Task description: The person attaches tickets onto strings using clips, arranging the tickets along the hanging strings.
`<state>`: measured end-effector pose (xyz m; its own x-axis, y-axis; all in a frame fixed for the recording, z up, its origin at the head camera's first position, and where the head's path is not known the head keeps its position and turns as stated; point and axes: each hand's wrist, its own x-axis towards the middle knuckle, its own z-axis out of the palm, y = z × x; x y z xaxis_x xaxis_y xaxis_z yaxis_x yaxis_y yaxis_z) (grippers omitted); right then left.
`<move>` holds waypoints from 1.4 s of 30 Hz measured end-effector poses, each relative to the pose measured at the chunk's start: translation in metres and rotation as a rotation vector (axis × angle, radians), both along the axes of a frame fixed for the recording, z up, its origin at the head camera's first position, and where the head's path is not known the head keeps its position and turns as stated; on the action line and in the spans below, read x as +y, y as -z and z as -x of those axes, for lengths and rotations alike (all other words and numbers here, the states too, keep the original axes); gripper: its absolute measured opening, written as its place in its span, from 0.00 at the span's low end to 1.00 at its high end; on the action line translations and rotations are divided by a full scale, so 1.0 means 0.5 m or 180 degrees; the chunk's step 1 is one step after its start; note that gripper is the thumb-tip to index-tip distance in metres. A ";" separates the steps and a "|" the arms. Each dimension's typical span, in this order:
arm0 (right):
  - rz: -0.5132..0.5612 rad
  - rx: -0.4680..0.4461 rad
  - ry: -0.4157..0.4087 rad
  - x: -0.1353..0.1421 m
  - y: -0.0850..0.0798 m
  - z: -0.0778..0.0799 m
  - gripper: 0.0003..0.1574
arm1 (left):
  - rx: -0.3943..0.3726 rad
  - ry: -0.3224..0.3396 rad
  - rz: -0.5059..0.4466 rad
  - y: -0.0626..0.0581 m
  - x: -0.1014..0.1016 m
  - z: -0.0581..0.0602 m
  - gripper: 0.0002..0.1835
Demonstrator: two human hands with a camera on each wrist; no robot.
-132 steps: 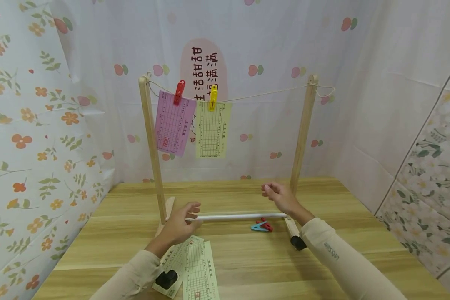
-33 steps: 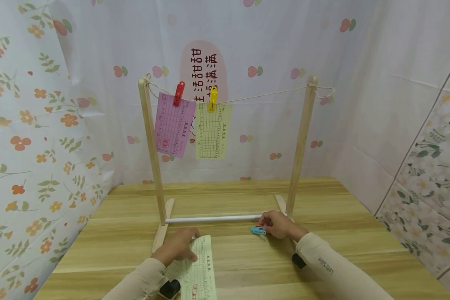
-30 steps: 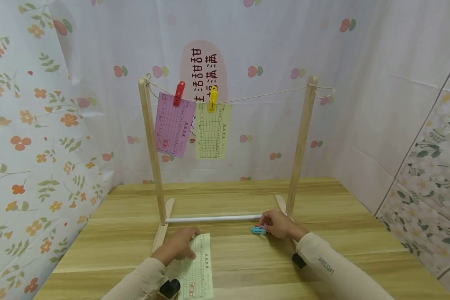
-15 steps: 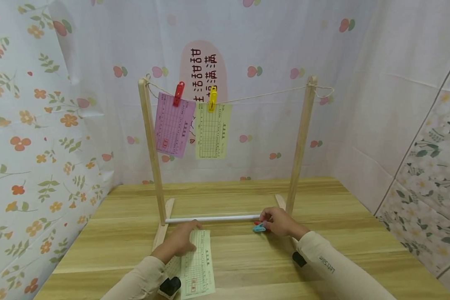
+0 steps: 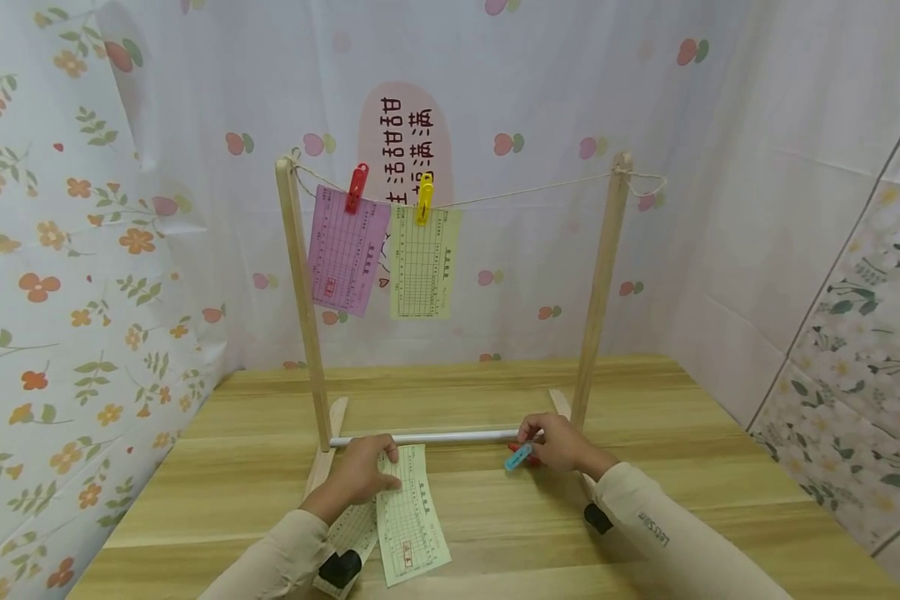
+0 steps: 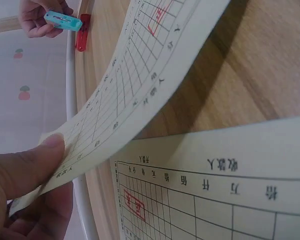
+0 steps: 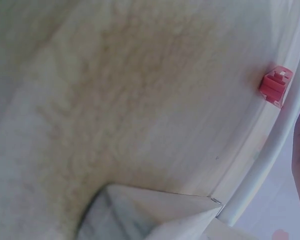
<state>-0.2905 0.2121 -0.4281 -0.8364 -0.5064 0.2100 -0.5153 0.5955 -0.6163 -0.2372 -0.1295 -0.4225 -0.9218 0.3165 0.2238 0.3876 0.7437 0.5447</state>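
My left hand [image 5: 360, 473] pinches the top of a pale yellow-green receipt slip [image 5: 418, 533] between thumb and fingers. In the left wrist view that slip [image 6: 125, 85] curves up off the table, above a second receipt slip [image 6: 200, 185] lying flat. The second slip [image 5: 354, 525] is partly covered by the left hand and wrist in the head view. By the right end of the rack, my right hand [image 5: 558, 442] pinches a light blue clothespin [image 5: 519, 457]. A red clothespin [image 7: 276, 86] lies on the table behind it, beside the white rod.
A wooden rack with a left post [image 5: 303, 308] and right post [image 5: 602, 292] carries a string [image 5: 525, 191]. A pink slip [image 5: 345, 267] and a yellow slip [image 5: 423, 275] hang from it by red and yellow clothespins. The white rod [image 5: 450, 436] joins the posts low down.
My left hand has gone down to the slips, gripped the upper one and moved it up and right. My right hand has come down and taken the blue clothespin, which has turned.
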 end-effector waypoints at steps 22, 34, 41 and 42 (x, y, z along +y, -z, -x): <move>-0.0120 -0.0293 0.0282 -0.002 -0.007 -0.002 0.15 | -0.0291 0.0141 -0.0309 -0.011 0.001 0.005 0.17; -0.0009 -0.0289 0.0045 0.001 -0.019 -0.004 0.13 | -0.0139 0.0123 -0.0372 -0.031 0.004 0.007 0.14; 0.0011 -0.0246 0.0029 0.000 -0.022 -0.004 0.09 | -0.0106 0.0162 -0.0428 -0.033 0.009 0.011 0.19; 0.0022 -0.0240 0.0018 0.001 -0.022 -0.003 0.09 | -0.0075 0.0162 -0.0424 -0.034 0.009 0.012 0.19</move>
<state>-0.2889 0.2125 -0.4170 -0.8528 -0.5004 0.1498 -0.4639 0.5938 -0.6574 -0.2431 -0.1248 -0.4054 -0.9108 0.3318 0.2456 0.4089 0.6440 0.6466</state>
